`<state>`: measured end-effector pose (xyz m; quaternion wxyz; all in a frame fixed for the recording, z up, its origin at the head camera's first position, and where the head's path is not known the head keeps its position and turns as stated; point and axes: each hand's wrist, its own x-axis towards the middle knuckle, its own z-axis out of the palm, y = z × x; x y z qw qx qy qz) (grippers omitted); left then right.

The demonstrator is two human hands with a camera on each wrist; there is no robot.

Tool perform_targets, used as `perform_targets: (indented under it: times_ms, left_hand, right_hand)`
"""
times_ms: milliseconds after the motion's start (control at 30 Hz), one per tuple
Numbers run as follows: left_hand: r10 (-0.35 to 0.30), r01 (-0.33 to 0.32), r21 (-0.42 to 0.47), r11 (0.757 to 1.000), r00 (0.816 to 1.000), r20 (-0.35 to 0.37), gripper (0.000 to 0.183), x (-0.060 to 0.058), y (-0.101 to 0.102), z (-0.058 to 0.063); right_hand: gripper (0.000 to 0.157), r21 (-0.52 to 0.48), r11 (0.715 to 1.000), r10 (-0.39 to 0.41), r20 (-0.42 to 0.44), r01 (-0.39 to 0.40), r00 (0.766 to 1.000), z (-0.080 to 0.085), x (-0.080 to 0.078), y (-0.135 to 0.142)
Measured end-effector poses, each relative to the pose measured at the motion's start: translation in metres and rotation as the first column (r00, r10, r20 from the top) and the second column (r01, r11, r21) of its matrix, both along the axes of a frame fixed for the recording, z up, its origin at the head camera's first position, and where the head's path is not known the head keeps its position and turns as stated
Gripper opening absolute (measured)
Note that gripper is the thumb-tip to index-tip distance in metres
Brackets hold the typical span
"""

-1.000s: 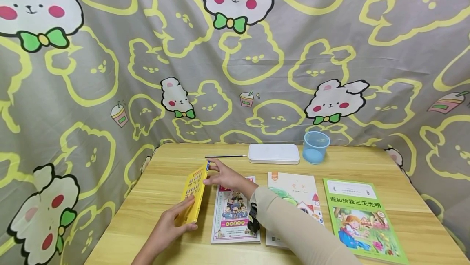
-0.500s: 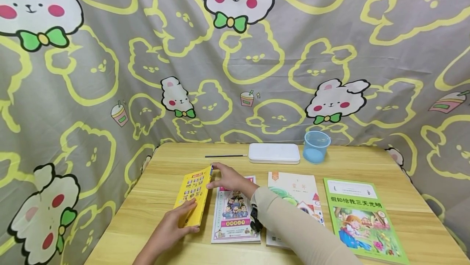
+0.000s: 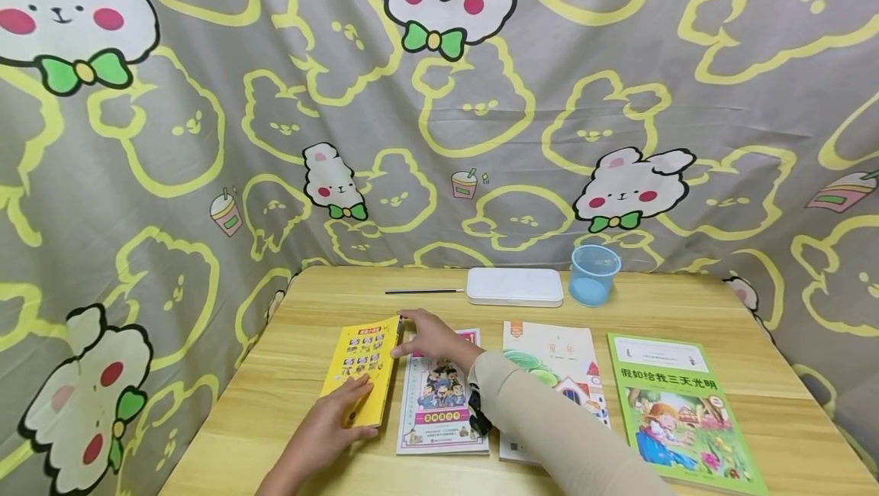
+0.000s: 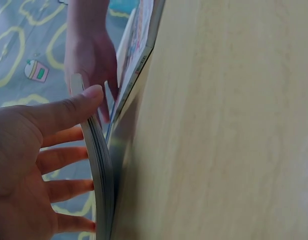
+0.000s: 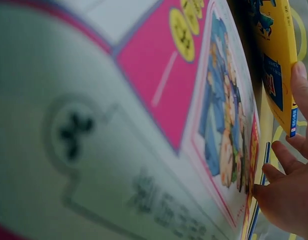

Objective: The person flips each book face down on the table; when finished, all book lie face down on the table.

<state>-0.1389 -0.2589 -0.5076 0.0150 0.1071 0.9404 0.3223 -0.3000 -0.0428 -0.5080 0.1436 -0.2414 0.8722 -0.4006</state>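
Yellow book (image 3: 368, 359) between left hand (image 3: 324, 423) and right hand (image 3: 434, 338).

Four books (image 3: 364, 355) (image 3: 439, 393) (image 3: 549, 351) (image 3: 676, 404), two hands (image 3: 326, 423) (image 3: 434, 339) — one case (image 3: 515, 286), one cup (image 3: 594, 278), one stick (image 3: 424, 291).

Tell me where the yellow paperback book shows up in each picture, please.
Head: the yellow paperback book is low, left of centre.
Left wrist: the book is left of centre, its page edges showing.
Right wrist: the book is at upper right.
Shared landmark: the person's bare right hand, beside the book in all three.
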Motion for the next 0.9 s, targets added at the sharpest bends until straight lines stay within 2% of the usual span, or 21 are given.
perform_targets:
  times_ms: [233,533,900]
  left_hand:
    - [0.022,-0.022,-0.044,0.999,1.000,-0.002,0.074,0.0006,0.0048,-0.0008]
    - [0.041,-0.041,-0.113,0.993,0.999,-0.004,0.074,0.0021,0.0056,-0.0038]
    - [0.098,-0.094,-0.103,0.990,0.995,0.030,0.078,0.0007,0.0021,-0.0093]
  right_hand:
    - [0.092,0.037,0.999,0.014,-0.022,-0.013,1.000,-0.0028,0.0012,0.0011]
    - [0.094,0.064,0.998,-0.015,-0.031,0.017,0.999,-0.0096,0.0030,-0.0005]
    - [0.091,0.129,0.991,-0.015,-0.071,0.024,0.997,-0.0095,0.0083,-0.0024]
